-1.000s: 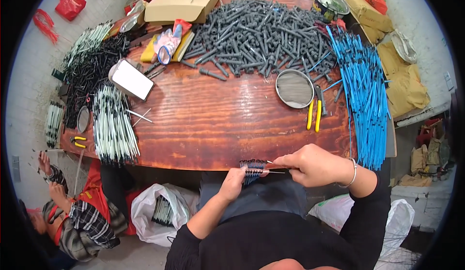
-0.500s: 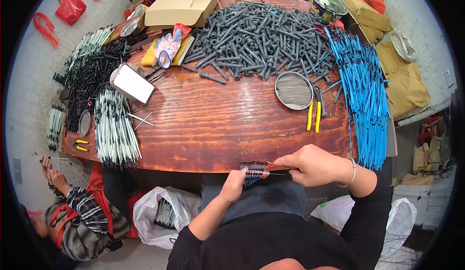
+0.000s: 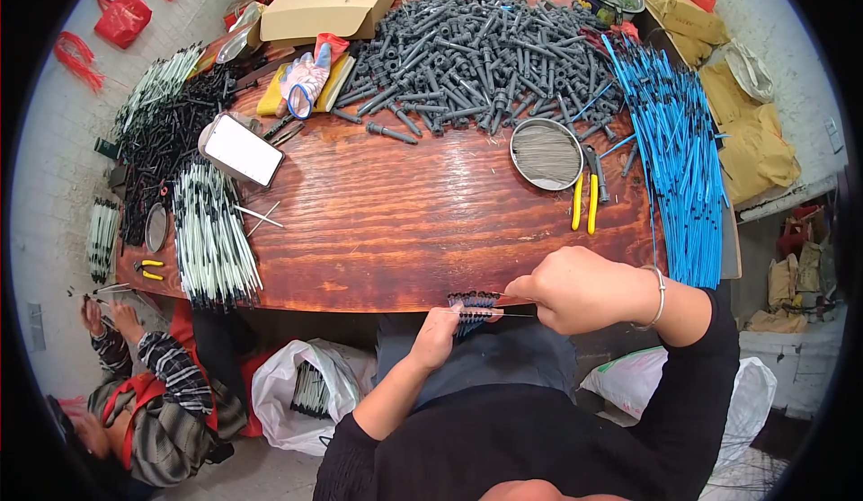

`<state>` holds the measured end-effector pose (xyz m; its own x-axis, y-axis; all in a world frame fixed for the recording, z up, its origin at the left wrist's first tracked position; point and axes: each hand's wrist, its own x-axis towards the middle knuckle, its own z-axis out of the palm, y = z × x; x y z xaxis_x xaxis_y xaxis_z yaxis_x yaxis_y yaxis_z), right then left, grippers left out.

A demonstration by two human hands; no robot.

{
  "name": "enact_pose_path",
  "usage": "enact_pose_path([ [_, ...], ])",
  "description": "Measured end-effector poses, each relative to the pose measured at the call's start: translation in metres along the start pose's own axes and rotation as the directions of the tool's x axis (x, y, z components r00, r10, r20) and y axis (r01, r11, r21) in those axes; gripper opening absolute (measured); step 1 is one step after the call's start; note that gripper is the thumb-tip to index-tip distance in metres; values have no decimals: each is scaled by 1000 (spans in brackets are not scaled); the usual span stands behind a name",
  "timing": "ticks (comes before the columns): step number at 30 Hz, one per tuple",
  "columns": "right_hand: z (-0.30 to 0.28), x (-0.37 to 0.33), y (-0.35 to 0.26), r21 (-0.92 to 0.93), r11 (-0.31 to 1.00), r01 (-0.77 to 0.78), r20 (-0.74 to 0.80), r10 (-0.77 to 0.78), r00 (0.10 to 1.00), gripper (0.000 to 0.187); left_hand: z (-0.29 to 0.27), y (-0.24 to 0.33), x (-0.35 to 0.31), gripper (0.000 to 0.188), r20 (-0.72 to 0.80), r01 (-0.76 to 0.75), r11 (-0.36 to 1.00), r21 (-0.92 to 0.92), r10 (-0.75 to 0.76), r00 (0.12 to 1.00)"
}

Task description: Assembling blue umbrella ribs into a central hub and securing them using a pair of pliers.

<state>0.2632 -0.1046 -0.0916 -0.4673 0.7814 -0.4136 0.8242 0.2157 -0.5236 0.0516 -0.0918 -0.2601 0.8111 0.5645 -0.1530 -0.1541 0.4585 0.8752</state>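
Note:
My left hand (image 3: 434,337) is closed around a flat row of small dark parts with black ends (image 3: 474,301), just off the table's near edge and above my lap. A thin straight metal wire (image 3: 516,315) runs along this row and juts out on its right side. My right hand (image 3: 582,291), with a bangle at the wrist, is pinched shut at the right end of the row. Whatever sits between its fingertips is too small to make out.
Grey plastic tubes (image 3: 476,61) lie heaped at the back. Blue rods (image 3: 674,168) are stacked at the right, beside a dish of thin wires (image 3: 547,158) and yellow-handled pliers (image 3: 591,200). Pale black-tipped rods (image 3: 214,240) and a phone (image 3: 243,150) are left. Another person (image 3: 166,402) works lower left.
My right hand has risen slightly, its fingers still by the row's right end. The left hand keeps its hold. The view has shifted a little, and the other person's hands have moved.

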Motion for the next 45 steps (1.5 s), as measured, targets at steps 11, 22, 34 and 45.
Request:
enact_pose_path([
  [11, 28, 9, 25, 164, 981, 105, -149, -80, 986, 20, -5, 1, -1, 54, 13, -2, 1000, -3, 2, 1000],
  [22, 15, 5, 17, 33, 999, 24, -73, -21, 997, 14, -4, 2, 0, 55, -2, 36, 998, -47, -36, 999],
  [34, 28, 17, 23, 175, 975, 137, -192, -102, 976, 15, -5, 1, -4, 51, 11, 20, 999, -34, -20, 1000],
  [45, 16, 24, 15, 85, 971, 223, -194, -204, 960, 35, -12, 2, -2, 52, 116, -26, 999, -33, 30, 993],
])
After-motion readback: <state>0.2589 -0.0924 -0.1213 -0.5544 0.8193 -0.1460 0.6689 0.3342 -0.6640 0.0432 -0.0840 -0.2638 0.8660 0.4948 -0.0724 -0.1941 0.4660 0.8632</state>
